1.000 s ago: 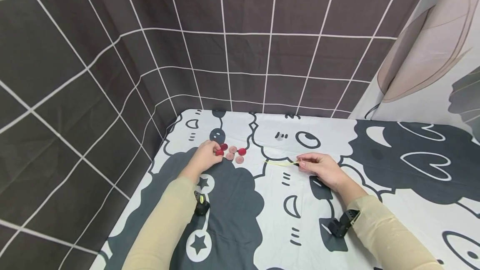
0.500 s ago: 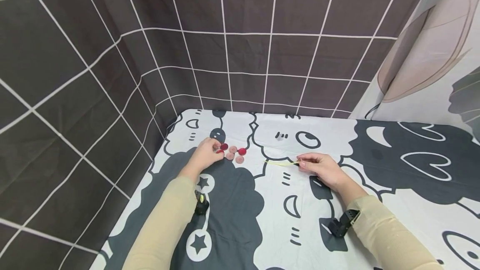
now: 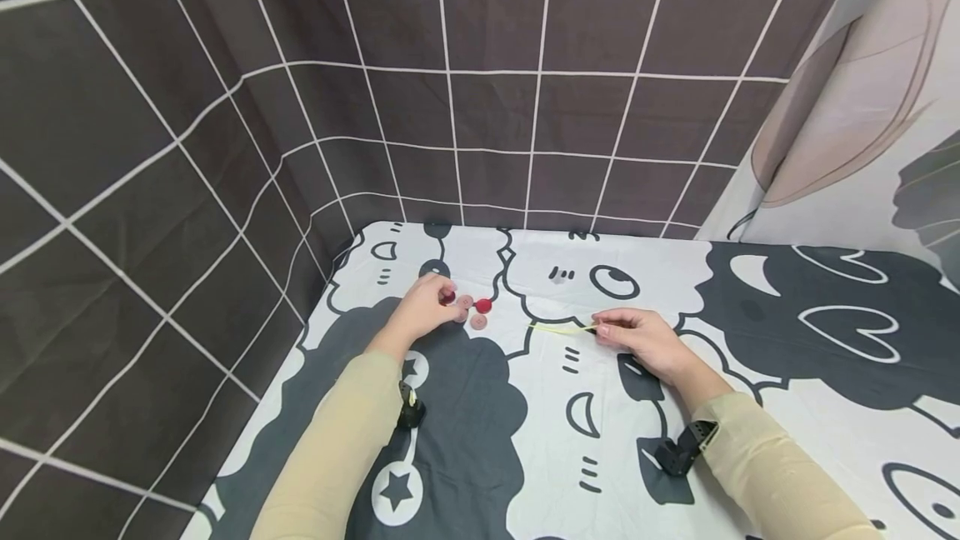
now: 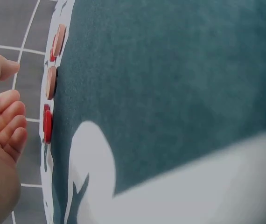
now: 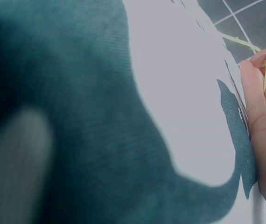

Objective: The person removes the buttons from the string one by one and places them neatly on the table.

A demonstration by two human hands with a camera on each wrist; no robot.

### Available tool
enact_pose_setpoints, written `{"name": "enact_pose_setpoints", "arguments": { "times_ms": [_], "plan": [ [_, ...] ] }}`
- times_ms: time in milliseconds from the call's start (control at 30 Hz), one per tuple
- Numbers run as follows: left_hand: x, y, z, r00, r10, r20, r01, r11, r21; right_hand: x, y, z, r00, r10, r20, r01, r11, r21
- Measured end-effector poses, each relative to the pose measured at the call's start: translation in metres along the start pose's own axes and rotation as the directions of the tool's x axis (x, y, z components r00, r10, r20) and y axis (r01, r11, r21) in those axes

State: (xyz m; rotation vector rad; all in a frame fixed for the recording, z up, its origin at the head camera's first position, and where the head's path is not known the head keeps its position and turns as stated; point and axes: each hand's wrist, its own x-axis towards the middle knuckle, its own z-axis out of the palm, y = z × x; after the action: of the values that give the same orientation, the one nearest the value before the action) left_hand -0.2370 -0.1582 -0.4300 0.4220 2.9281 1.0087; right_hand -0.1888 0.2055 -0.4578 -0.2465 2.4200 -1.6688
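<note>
My left hand (image 3: 423,311) hovers over the left side of a small cluster of round buttons, thumb and fingers apart around them. In the left wrist view nothing shows between its thumb and fingers. A bright red button (image 3: 483,305) and a pink button (image 3: 478,321) lie at the cluster's right side, with another pink button (image 3: 465,302) near the thumb. The hand partly hides the rest. From the left wrist, red buttons (image 4: 48,126) and pink buttons (image 4: 52,83) appear edge-on. My right hand (image 3: 637,338) pinches a thin yellow string (image 3: 558,329), whose free end points left.
A patterned cloth (image 3: 465,440) in white and dark grey covers the surface. Dark grid-printed fabric (image 3: 487,107) hangs behind and on the left, and a pale curtain (image 3: 870,107) hangs at the right.
My left hand has moved slightly right over the buttons, its thumb now near a pink one instead of the red one at the left. The right hand keeps its pinch on the string.
</note>
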Motion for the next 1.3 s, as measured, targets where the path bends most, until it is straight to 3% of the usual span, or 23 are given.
{"name": "enact_pose_setpoints", "arguments": {
  "times_ms": [133,467,733,1300],
  "plan": [
    [0.001,0.001,0.001,1.000,-0.003,0.003,0.003,1.000,-0.018,0.000,0.000,0.000,1.000,-0.001,0.005,0.001,1.000,0.011],
    [0.009,0.006,0.005,0.997,0.070,0.025,-0.070,0.997,0.025,0.000,-0.001,0.000,1.000,-0.008,-0.002,0.008,1.000,-0.022],
    [0.011,0.019,0.007,0.997,0.040,0.069,-0.040,0.999,-0.002,0.001,0.001,0.001,1.000,-0.010,0.008,0.010,1.000,0.026],
    [0.016,0.029,0.019,0.989,0.123,0.081,-0.122,0.992,-0.012,0.003,0.001,0.004,1.000,0.000,0.018,-0.004,0.985,0.174]
  ]
}}
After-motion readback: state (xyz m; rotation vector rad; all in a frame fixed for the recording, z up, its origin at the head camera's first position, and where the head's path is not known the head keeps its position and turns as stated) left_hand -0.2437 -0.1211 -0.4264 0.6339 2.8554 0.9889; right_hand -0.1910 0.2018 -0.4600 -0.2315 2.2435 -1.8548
